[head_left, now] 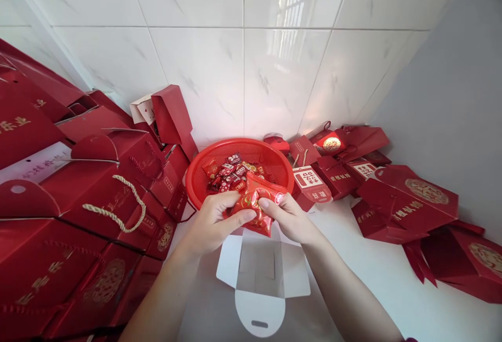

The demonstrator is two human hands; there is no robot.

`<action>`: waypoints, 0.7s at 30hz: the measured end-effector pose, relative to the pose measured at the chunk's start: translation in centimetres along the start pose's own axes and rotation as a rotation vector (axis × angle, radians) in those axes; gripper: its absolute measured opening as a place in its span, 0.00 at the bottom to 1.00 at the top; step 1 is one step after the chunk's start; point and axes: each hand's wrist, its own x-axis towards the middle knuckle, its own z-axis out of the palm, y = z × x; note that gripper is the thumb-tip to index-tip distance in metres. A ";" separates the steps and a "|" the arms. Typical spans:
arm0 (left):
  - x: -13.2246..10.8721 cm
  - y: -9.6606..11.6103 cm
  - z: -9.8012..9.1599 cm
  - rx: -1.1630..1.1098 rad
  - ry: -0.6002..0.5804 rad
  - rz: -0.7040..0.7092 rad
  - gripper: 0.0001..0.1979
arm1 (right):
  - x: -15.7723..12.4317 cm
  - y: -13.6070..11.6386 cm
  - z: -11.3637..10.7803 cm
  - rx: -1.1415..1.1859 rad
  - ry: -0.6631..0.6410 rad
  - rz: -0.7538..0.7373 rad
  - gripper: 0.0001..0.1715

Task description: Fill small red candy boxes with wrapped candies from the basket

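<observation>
Between my two hands is a shiny red snack packet (261,195) with gold and green print, held above an unfolded box. My left hand (217,216) grips its left side, thumb across the front. On the right side, my right hand (288,214) pinches it with the thumb pressed on the front. Below them stands the open gift box (261,263), white inside, its flaps spread outward and a slotted rounded flap toward me. Just behind the packet sits a red plastic basket (192,177) holding wrapped candies (231,172).
Stacked red gift boxes (117,174) with rope handles crowd the left side. More red boxes (408,198) lie scattered at the right on the white surface (353,248). A tiled wall (196,65) rises behind the basket.
</observation>
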 end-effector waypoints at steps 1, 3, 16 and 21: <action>0.0 0.0 0.1 -0.015 -0.015 -0.012 0.15 | -0.2 0.1 -0.1 -0.010 0.006 -0.008 0.20; 0.0 0.0 0.3 -0.060 -0.064 -0.062 0.17 | -0.5 0.3 -0.1 -0.030 0.036 -0.020 0.22; -0.4 0.2 -0.6 -0.459 -0.117 -0.195 0.13 | -1.0 -0.9 1.1 -0.057 0.013 -0.075 0.24; -1.0 0.5 -1.3 -0.489 -0.081 -0.253 0.09 | -1.2 -2.2 1.0 -0.028 -0.005 -0.035 0.20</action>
